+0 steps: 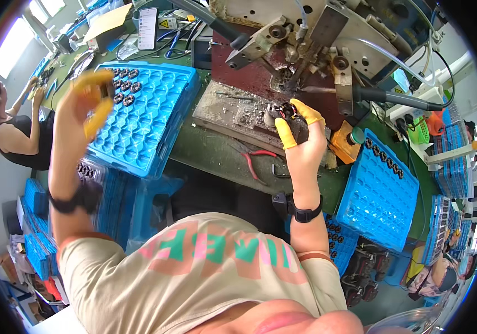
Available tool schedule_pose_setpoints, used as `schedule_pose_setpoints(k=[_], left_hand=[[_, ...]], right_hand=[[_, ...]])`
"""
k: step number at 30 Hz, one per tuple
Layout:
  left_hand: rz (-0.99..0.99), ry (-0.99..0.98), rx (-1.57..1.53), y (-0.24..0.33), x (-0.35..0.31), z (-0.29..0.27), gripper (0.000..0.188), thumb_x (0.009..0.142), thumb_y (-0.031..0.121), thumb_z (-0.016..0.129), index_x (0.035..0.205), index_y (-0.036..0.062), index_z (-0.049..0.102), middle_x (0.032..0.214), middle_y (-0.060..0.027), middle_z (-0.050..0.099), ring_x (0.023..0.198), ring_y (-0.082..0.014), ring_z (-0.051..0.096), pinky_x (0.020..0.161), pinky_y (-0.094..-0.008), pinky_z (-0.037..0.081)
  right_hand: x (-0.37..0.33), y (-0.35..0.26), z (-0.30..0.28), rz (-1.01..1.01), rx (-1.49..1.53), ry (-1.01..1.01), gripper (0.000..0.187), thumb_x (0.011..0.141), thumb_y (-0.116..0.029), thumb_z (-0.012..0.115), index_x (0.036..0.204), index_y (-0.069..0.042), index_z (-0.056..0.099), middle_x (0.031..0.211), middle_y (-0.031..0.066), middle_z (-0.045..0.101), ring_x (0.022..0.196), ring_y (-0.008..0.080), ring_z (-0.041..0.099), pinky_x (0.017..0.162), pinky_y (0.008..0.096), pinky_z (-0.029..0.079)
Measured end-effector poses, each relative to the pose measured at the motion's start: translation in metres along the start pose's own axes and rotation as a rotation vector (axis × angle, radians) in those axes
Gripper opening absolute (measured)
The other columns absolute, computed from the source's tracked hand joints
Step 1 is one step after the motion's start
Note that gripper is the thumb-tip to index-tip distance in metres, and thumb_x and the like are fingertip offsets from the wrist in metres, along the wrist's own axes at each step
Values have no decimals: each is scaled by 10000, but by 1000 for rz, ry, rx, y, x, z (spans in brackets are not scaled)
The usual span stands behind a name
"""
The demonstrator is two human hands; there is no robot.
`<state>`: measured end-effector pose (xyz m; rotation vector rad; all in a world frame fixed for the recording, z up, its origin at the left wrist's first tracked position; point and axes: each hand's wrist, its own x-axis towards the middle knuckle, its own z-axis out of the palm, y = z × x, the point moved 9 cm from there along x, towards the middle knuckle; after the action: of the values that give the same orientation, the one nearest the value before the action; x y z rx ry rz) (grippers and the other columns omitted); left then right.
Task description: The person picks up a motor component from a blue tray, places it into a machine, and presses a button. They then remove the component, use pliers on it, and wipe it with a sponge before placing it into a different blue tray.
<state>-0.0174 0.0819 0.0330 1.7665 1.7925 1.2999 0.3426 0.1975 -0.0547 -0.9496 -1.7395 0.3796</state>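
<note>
My left hand (78, 106), smeared by motion, is raised at the left edge of a blue tray (155, 117). Its yellow-covered thumb and fingers curve around a dark, blurred part (105, 88). Several small dark round wound cores (128, 86) sit in the tray's far-left pockets. My right hand (307, 131), with yellow covers on its fingers, grips a small motor stator (283, 111) with dark windings and reddish bits. It is at the right end of a worn metal block (227, 114), before the machine's central tooling (286, 78).
Red-handled pliers (252, 164) and a hex key (279, 171) lie at the bench's near edge. An orange box (343, 143) stands beside a second blue tray (380, 195) holding a row of cores. A phone (148, 28) stands at the back. Another person (21, 125) works at left.
</note>
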Motion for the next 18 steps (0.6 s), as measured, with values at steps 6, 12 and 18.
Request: schedule_pose_setpoints(k=[6, 12, 18], left_hand=[[63, -225, -141, 34, -25, 137, 428, 730, 52, 755, 1148, 53, 662, 913, -47, 599, 763, -119, 587, 697, -243, 475], [362, -29, -130, 74, 27, 213, 373, 737, 172, 800, 1081, 83, 684, 947, -120, 633, 865, -300, 623, 790, -370, 520], [395, -41, -149, 61, 41, 235, 367, 736, 183, 810, 1065, 67, 693, 947, -136, 649, 871, -305, 634, 802, -366, 524]], right_hand=[[-22, 10, -27, 34, 109, 33, 436, 753, -101, 788, 1157, -43, 635, 1103, 129, 622, 1032, 291, 577, 925, 375, 452], [-63, 1, -58, 16, -105, 39, 412, 767, -160, 765, 1135, -36, 626, 1100, 143, 614, 1049, 320, 569, 957, 403, 421], [-94, 19, -64, 48, -120, 27, 395, 771, -177, 757, 1115, -44, 617, 1102, 120, 617, 1067, 326, 558, 964, 416, 414]])
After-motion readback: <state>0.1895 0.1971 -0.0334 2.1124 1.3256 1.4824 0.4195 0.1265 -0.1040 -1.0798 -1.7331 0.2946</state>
